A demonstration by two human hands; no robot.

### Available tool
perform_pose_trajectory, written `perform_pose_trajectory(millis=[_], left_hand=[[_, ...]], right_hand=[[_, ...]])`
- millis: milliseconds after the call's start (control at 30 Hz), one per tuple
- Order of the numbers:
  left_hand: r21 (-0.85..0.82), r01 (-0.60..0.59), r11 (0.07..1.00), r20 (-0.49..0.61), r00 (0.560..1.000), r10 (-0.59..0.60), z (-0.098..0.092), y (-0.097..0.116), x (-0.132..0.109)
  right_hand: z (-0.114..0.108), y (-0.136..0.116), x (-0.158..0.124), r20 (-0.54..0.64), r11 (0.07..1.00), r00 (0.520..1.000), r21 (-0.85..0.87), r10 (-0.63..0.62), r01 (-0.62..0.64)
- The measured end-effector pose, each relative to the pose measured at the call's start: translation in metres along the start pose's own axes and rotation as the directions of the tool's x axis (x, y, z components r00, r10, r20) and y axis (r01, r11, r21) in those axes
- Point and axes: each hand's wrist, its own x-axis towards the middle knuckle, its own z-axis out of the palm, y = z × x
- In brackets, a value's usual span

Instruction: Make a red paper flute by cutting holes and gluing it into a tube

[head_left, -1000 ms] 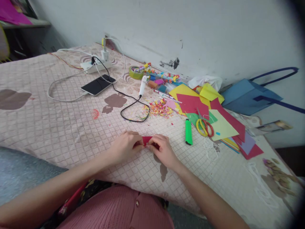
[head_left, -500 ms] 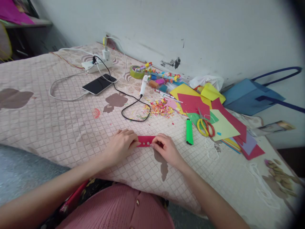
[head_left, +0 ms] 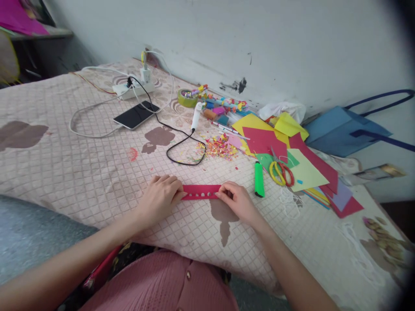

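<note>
A red paper strip (head_left: 201,188) lies level just in front of me, with a row of several small round holes along its near edge. My left hand (head_left: 163,198) pinches the strip's left end between thumb and fingers. At the right end, my right hand (head_left: 236,199) grips it the same way, fingers curled. Both outer ends of the strip are hidden under my fingers. To the right of my right hand rests a bright green marker-like stick (head_left: 259,179), and beyond it scissors (head_left: 281,172) with yellow and red handles.
Coloured paper sheets (head_left: 311,168) spread over the quilted cover's right side. Paper scraps (head_left: 220,147) are heaped beyond my hands, near a corded white tool (head_left: 196,116). Further back are a phone (head_left: 136,115), a power strip (head_left: 134,90) and a tape roll (head_left: 187,98). A blue bag (head_left: 346,129) leans at right.
My hands have moved apart along the red strip, left hand leftward and right hand rightward. More of the strip and more of its holes now show between them.
</note>
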Motion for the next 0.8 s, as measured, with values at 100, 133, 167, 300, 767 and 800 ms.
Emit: perform_pose_trajectory(millis=[100,133,167,300,767,800], left_hand=[[-0.018,-0.001,1.0,-0.004,1.0,0.001,0.002,0.0,0.001],[-0.026,-0.001,1.0,-0.007,1.0,0.001,0.002,0.0,0.001],[-0.035,-0.002,0.999,-0.01,1.0,0.002,0.002,-0.001,0.001],[-0.097,-0.014,0.995,-0.007,1.0,0.014,0.001,-0.004,-0.001],[-0.464,-0.031,0.885,0.145,0.983,0.111,-0.029,-0.023,0.055],[-0.477,-0.031,0.878,0.159,0.98,0.122,-0.03,-0.023,0.055]], right_hand=[[-0.001,0.005,0.0,-0.027,1.0,1.0,-0.016,0.015,-0.016],[-0.001,0.006,0.0,-0.035,1.0,0.999,-0.019,0.017,-0.017],[0.0,0.008,0.0,-0.04,1.0,0.999,-0.02,0.016,-0.017],[0.001,0.01,-0.002,-0.046,1.0,0.999,0.009,-0.007,0.007],[-0.002,-0.007,0.037,-0.052,0.95,0.968,0.19,-0.244,0.249],[0.0,-0.008,0.04,-0.043,0.95,0.969,0.19,-0.243,0.247]])
